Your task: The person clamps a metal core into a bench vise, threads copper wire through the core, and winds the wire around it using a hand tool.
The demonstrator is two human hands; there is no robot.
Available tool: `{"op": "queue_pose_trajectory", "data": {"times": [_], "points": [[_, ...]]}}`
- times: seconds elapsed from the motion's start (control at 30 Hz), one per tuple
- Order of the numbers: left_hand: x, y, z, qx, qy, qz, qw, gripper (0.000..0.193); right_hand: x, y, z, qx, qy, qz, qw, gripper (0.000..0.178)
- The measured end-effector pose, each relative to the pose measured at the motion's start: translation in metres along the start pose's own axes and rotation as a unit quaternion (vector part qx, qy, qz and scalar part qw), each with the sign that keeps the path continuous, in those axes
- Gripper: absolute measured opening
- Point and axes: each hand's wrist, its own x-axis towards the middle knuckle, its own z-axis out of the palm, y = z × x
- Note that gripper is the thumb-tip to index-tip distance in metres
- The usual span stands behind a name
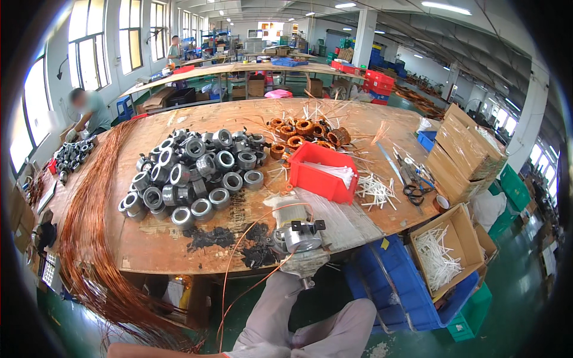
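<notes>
Evidently, both hands are out of view; the fingers' state cannot be told; the metal ring [303, 238] sits at six o'clock by the counter [155, 250] edge; its copper wire [224, 292] should run taut, without kinks.

1 head-worn fisheye, down across workbench [156, 243], dark rim unclear
</notes>
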Motion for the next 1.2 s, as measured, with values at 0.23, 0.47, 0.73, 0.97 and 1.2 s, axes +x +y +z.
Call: {"op": "queue_pose_trajectory", "data": {"times": [0.23,0.47,0.73,0.97,1.2], "points": [[-0.053,-0.017,-0.022,0.112,-0.165,-0.137,0.97,0.032,-0.044,0.089,-0.033,0.035,0.189,0.141,0.971,0.021],[-0.043,0.051,-0.033,0.04,-0.071,0.112,0.99,0.035,-0.246,0.21,-0.02,-0.018,0.192,0.356,0.914,0.034],[0.035,0.0,-0.112,-0.243,0.214,-0.162,0.932,0.056,-0.536,0.204,0.05,0.116,0.341,0.625,0.692,0.027],[0.061,0.023,-0.11,-0.682,0.184,-0.063,0.705,0.041,-0.499,0.26,0.042,0.004,0.295,0.598,0.745,0.027],[0.09,0.004,-0.119,-0.44,0.355,-0.066,0.822,0.036,-0.507,0.249,0.016,0.024,0.384,0.551,0.741,0.028]]}}
